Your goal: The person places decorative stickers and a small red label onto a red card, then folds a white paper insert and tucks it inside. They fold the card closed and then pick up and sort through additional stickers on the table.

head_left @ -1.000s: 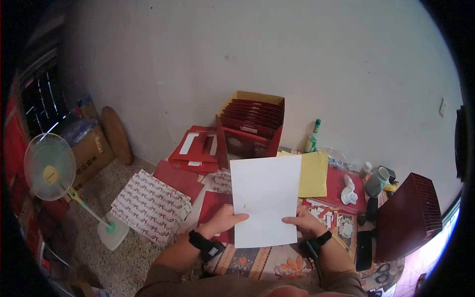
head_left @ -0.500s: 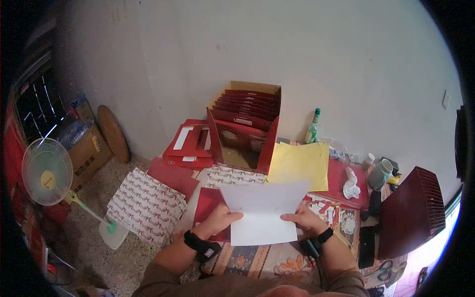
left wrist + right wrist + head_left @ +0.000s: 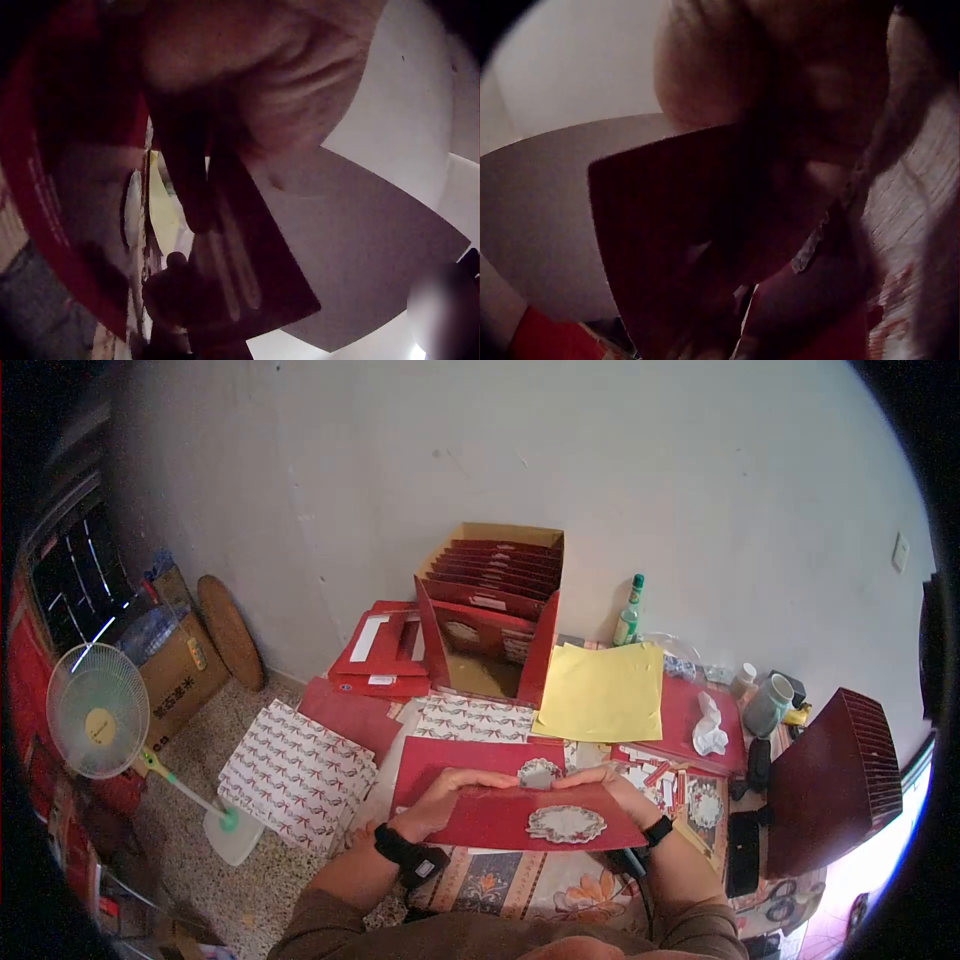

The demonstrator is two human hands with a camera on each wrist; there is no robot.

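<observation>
Both hands hold a bent card sheet (image 3: 490,825), red on its outer face and white inside, low over the table's near side. A white floral label (image 3: 566,823) shows on its red flap. My left hand (image 3: 445,798) grips the left part of the fold, fingers laid along its top; the right hand (image 3: 615,792) grips the right part likewise. Both thumbs are hidden in the head view. In the left wrist view the pale inner face (image 3: 360,240) curves beneath the hand. Behind the fold lies another red sheet (image 3: 440,755) on the table.
An open red box (image 3: 485,645) with upright red folders stands at the back. Yellow sheets (image 3: 605,690), a green-capped bottle (image 3: 628,615) and a mug (image 3: 768,705) are to its right. Patterned paper (image 3: 295,775) lies at left; a tall red stack (image 3: 835,790) stands at right.
The sheet, held up flat with its white face showing, has been bent down toward the person, so its red labelled face now shows. The hands' fingers have come over the fold.
</observation>
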